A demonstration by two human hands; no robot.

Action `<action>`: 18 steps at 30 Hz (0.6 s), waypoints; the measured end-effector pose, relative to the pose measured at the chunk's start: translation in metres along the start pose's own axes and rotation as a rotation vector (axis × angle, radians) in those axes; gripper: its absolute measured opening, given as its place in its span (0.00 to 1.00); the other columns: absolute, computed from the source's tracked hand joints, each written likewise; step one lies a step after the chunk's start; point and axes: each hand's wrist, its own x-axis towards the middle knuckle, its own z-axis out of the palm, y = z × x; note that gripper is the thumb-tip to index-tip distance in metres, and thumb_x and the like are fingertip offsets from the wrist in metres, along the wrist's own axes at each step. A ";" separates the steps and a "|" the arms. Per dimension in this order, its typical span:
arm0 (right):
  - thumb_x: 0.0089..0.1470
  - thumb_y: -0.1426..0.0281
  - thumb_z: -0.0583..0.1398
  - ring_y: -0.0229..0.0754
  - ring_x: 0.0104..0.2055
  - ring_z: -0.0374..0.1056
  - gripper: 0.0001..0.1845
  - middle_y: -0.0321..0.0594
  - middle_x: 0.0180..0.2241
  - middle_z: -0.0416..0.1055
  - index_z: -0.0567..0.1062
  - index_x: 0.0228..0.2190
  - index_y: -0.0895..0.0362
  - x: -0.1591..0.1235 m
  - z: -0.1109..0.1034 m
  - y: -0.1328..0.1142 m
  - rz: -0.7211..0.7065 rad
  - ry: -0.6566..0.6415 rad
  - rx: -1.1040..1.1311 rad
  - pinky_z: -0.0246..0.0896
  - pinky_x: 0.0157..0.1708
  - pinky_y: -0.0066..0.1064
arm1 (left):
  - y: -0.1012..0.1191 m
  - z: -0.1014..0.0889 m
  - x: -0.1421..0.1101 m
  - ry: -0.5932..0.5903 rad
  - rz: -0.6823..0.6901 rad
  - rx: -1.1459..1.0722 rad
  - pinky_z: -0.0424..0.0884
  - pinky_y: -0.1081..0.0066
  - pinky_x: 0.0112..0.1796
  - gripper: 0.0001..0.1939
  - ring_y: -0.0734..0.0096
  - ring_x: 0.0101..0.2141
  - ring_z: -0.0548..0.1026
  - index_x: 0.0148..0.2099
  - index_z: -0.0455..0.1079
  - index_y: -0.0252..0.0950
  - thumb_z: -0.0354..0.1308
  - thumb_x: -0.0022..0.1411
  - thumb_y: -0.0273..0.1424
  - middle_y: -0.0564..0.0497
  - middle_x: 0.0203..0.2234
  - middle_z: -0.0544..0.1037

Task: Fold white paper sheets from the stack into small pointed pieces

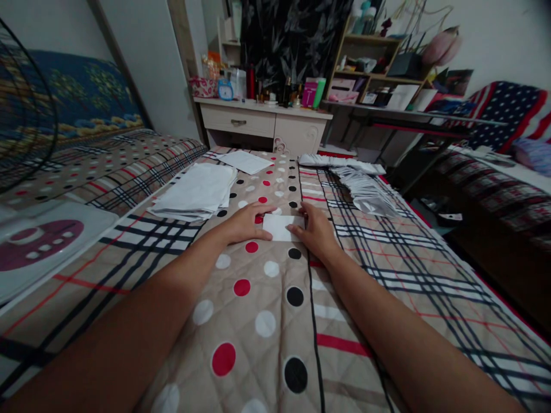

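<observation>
A small folded white sheet [282,226] lies on the dotted and checked bedspread [267,310] in front of me. My left hand [247,222] rests flat at its left edge, fingers stretched toward it. My right hand [316,229] presses on its right edge with fingers extended over the paper. Neither hand lifts the sheet; both lie on it against the bed.
A stack of white sheets [196,192] lies to the left, a single sheet [246,161] beyond it. A spread of clear plastic sleeves [364,189] lies to the right. A fan base [38,241] sits far left. A dresser [262,123] and shelves [370,63] stand behind.
</observation>
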 end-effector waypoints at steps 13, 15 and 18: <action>0.36 0.68 0.69 0.37 0.31 0.68 0.19 0.36 0.29 0.73 0.75 0.34 0.58 0.003 0.002 -0.004 0.303 0.325 1.004 0.65 0.34 0.32 | 0.010 0.013 0.002 0.261 -0.173 -0.462 0.73 0.66 0.38 0.37 0.66 0.35 0.77 0.52 0.68 0.31 0.73 0.39 0.35 0.46 0.37 0.79; 0.36 0.68 0.69 0.36 0.29 0.66 0.17 0.34 0.28 0.71 0.74 0.32 0.58 0.004 0.001 -0.005 0.316 0.441 1.051 0.63 0.32 0.30 | 0.016 0.014 0.002 0.328 -0.210 -0.679 0.72 0.69 0.35 0.38 0.70 0.32 0.76 0.53 0.65 0.32 0.73 0.40 0.34 0.48 0.35 0.78; 0.36 0.67 0.69 0.34 0.26 0.63 0.17 0.32 0.26 0.69 0.73 0.31 0.58 0.005 -0.001 -0.007 0.326 0.553 1.070 0.61 0.28 0.28 | 0.027 0.016 0.002 0.292 -0.282 -0.852 0.68 0.75 0.27 0.33 0.76 0.25 0.74 0.51 0.68 0.33 0.72 0.43 0.37 0.49 0.31 0.78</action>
